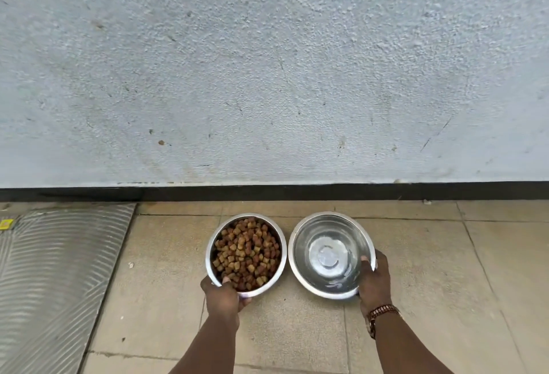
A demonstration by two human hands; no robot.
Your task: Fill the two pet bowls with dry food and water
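The left hand (223, 295) has its grip clamped on the near rim of the steel bowl of kibble (246, 255), thumb hooked inside. The right hand (375, 280) grips the near right rim of the steel water bowl (331, 255), thumb inside. The bowls sit just beside each other on the tiled floor (416, 255), near the wall (267, 62). A ribbed grey mat (56, 269) lies on the floor to the left.

Two round steel bowls side by side on tiled floor near wall base, rims almost touching. Left bowl (214, 243) filled nearly to rim with brown and tan dry food (246, 255), held at near edge. Right bowl (300, 266) shiny, holds clear water (328, 255) with faint ripples, tilted slightly, held at near right edge.
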